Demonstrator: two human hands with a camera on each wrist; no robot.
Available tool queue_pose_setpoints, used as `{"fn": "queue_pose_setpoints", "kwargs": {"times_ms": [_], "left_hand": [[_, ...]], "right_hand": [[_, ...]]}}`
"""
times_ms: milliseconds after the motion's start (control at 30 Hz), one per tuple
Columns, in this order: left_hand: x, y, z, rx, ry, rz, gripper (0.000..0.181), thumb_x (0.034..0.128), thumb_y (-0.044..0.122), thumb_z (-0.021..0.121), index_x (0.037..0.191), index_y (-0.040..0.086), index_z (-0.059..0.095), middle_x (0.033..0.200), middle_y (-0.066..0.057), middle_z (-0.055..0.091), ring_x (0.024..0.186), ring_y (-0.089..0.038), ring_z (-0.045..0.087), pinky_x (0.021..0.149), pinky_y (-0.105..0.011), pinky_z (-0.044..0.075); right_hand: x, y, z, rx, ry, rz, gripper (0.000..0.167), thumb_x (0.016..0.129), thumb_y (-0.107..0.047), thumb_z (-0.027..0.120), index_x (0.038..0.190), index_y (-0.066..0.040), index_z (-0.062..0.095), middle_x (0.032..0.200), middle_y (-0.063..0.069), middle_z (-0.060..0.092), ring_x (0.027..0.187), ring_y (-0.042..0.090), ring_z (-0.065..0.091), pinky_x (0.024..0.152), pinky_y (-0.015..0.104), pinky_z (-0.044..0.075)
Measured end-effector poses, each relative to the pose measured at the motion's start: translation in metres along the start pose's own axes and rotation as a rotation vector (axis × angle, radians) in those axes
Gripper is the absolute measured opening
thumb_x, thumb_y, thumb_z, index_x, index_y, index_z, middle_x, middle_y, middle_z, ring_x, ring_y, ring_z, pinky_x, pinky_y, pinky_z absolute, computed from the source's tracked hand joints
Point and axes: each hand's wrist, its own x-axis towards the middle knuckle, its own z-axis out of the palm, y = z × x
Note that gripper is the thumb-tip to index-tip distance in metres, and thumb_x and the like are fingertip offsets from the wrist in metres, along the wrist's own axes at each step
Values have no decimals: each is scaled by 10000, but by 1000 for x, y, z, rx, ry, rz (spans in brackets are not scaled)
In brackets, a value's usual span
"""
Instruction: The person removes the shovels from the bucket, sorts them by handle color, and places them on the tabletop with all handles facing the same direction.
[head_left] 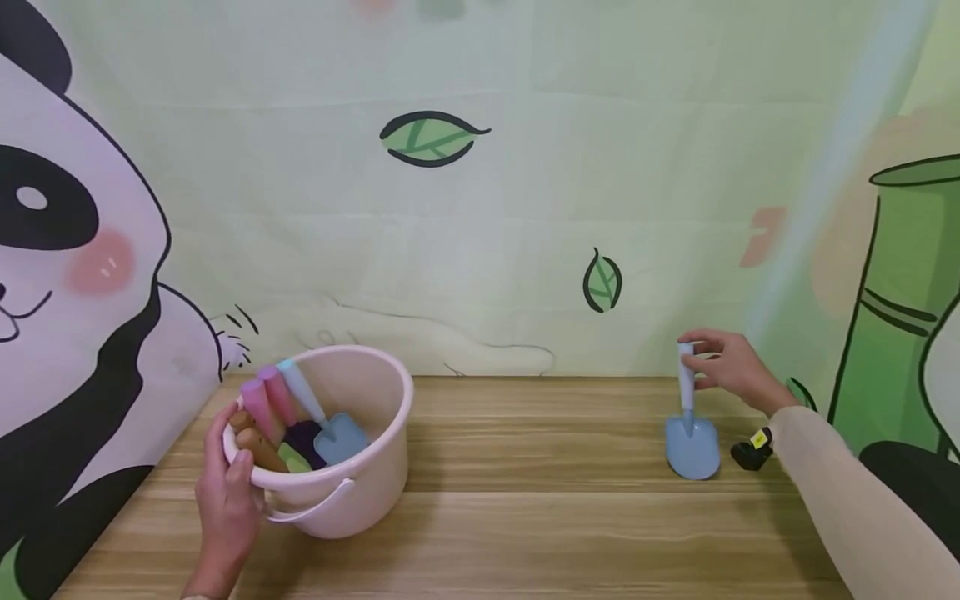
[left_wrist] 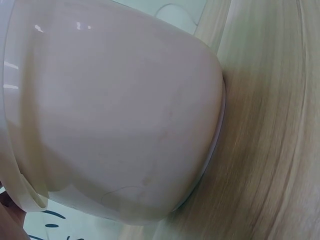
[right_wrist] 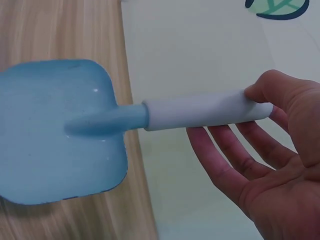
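My left hand (head_left: 227, 492) grips the left rim of a pale pink bucket (head_left: 375, 492), its thumb on the outside. In the left wrist view the bucket's wall (left_wrist: 115, 110) fills most of the frame, with its base at the wooden surface. Inside lie a small blue shovel (head_left: 342, 437), pink handles (head_left: 279, 396), brown handles (head_left: 258, 450) and a green piece (head_left: 294, 457); their lower parts are hidden. At the right, my right hand (head_left: 727, 362) pinches the pale handle (right_wrist: 195, 111) of another blue toy shovel (head_left: 692, 448), thumb opposite the fingers. Its blade points down; I cannot tell whether it touches the table.
The wood-grained table (head_left: 540, 517) stretches between bucket and shovel. Behind it hangs a cloth backdrop (head_left: 510, 250) printed with a panda, leaves and bamboo. A small black object (head_left: 752, 450) with a yellow label shows beside the right sleeve. The bucket's handle (head_left: 315, 508) hangs down in front.
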Motion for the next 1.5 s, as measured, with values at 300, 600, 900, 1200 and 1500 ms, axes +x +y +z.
{"fn": "queue_pose_setpoints", "kwargs": {"times_ms": [300, 600, 900, 1200, 1500], "left_hand": [[1, -2, -1, -2, -18, -8, 568, 1001, 151, 396, 1562, 225, 433, 1477, -57, 520, 1115, -20, 485, 989, -142, 379], [1, -1, -5, -8, -56, -33, 557, 1024, 153, 403, 1578, 215, 399, 1512, -50, 480, 1175, -20, 472, 1010, -130, 376], [7, 3, -16, -166, -192, -69, 583, 1035, 109, 482, 1593, 164, 321, 1539, -59, 393, 1309, -105, 445, 998, -101, 396], [7, 4, -19, -178, -223, -114, 594, 1050, 119, 492, 1605, 179, 288, 1559, -92, 355, 1328, -121, 427, 970, -89, 405], [6, 3, -18, -154, -212, -98, 574, 1056, 132, 469, 1601, 177, 296, 1584, -99, 344, 1345, -119, 412, 1002, -102, 390]], "right_hand": [[3, 20, 2, 16, -7, 10, 477, 1036, -113, 598, 1460, 60, 462, 1349, 365, 462, 1018, 326, 644, 791, 472, 606], [5, 32, 11, 26, -5, 35, 532, 1011, -67, 618, 1471, 82, 395, 1356, 389, 447, 1031, 345, 635, 827, 489, 595], [7, 41, 15, 33, -55, 94, 562, 1006, -63, 630, 1476, 115, 379, 1353, 410, 443, 1009, 313, 659, 855, 466, 590], [9, 58, 20, 12, -122, 158, 529, 1002, -59, 628, 1446, 135, 416, 1388, 457, 418, 984, 291, 675, 825, 449, 599], [10, 64, 23, -8, -214, 165, 560, 1004, -105, 628, 1456, 129, 394, 1401, 453, 397, 1044, 346, 647, 807, 475, 601]]}}
